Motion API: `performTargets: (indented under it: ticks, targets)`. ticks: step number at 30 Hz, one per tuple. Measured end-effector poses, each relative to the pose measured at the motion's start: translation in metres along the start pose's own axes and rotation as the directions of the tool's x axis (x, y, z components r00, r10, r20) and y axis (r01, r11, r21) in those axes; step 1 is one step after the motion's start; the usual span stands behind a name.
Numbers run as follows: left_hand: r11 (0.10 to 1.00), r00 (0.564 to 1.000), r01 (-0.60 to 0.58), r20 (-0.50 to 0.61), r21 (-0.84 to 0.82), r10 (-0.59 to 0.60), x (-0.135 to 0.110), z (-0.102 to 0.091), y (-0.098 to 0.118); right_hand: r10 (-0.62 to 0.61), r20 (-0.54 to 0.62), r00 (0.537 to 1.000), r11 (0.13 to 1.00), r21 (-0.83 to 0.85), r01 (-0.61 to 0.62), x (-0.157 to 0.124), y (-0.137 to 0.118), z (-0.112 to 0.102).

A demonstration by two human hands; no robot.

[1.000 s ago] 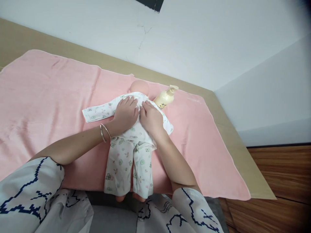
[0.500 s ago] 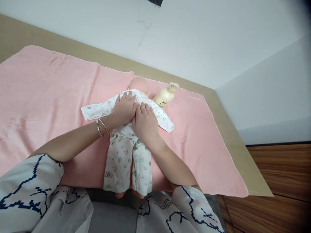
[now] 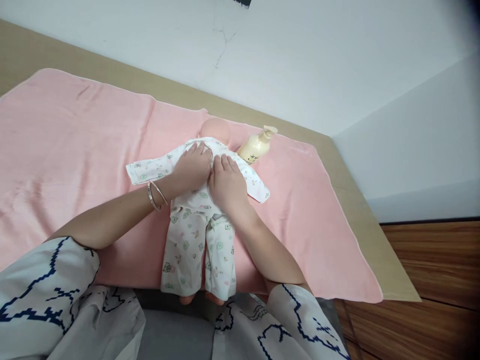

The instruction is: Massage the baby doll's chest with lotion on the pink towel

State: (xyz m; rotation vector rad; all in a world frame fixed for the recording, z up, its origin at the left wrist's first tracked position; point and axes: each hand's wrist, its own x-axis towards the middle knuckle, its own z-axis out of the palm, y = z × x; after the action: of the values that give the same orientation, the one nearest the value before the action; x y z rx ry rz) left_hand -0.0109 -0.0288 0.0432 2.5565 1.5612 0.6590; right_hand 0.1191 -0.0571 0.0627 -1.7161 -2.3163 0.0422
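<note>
A baby doll (image 3: 214, 130) in white printed pyjamas (image 3: 198, 245) lies face down on a pink towel (image 3: 75, 145), head towards the wall. My left hand (image 3: 191, 167), with a bangle on its wrist, lies flat on the doll's upper back, fingers stretched out. My right hand (image 3: 227, 182) lies flat beside it on the back, fingers together and extended. The two hands touch along the middle of the back. A cream pump bottle (image 3: 257, 145) lies on the towel just right of the doll's head.
The towel covers a tan mat (image 3: 375, 235) that ends at a white wall (image 3: 300, 60). A wooden floor (image 3: 431, 280) shows to the right. My patterned white sleeves (image 3: 48, 295) fill the bottom of the view.
Both hands have shifted slightly on the doll's back, sliding up towards the shoulders and staying flat. The doll and bottle have kept their places.
</note>
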Motion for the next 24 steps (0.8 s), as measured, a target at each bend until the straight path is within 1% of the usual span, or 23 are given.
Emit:
performTargets:
  ticks: [2, 5, 8, 10, 14, 17, 20, 22, 24]
  targets:
    - [0.997, 0.998, 0.069, -0.006, 0.022, -0.069, 0.005, 0.0, -0.006, -0.013, -0.02, 1.0, 0.999, -0.039, 0.012, -0.005, -0.006, -0.001]
    - [0.988, 0.988, 0.149, -0.04, 0.046, -0.148, 0.004, 0.005, -0.004, -0.005, 0.005, 1.0, 0.999, 0.032, 0.005, 0.005, 0.006, -0.001]
    - [0.987, 0.986, 0.157, -0.067, 0.034, -0.154, 0.0, 0.01, 0.001, -0.014, 0.035, 0.999, 0.989, 0.147, 0.009, 0.022, 0.028, 0.003]
    - [0.986, 0.984, 0.162, -0.082, 0.03, -0.159, -0.001, 0.011, 0.002, -0.017, 0.03, 0.999, 0.983, 0.185, 0.011, 0.031, 0.039, 0.008]
    - [0.985, 0.981, 0.17, -0.099, 0.03, -0.166, -0.004, 0.006, 0.009, -0.006, 0.007, 1.0, 0.98, 0.198, 0.004, 0.033, 0.043, 0.012]
    - [0.991, 0.99, 0.129, -0.062, 0.024, -0.127, -0.012, -0.005, 0.021, -0.022, 0.014, 1.0, 0.975, 0.222, 0.019, 0.032, 0.043, 0.009]
    - [0.997, 0.997, 0.071, -0.003, -0.026, -0.071, -0.018, -0.016, 0.029, -0.048, 0.021, 0.999, 0.971, 0.236, 0.041, 0.031, 0.043, 0.005]
    - [0.995, 0.997, 0.071, 0.042, -0.067, -0.069, -0.015, -0.02, 0.026, -0.042, 0.02, 0.999, 0.978, 0.206, 0.037, 0.029, 0.039, 0.003]
    - [0.99, 0.992, 0.115, 0.053, -0.085, -0.111, -0.007, -0.018, 0.015, -0.018, 0.015, 1.0, 0.989, 0.15, 0.016, 0.023, 0.029, 0.003]
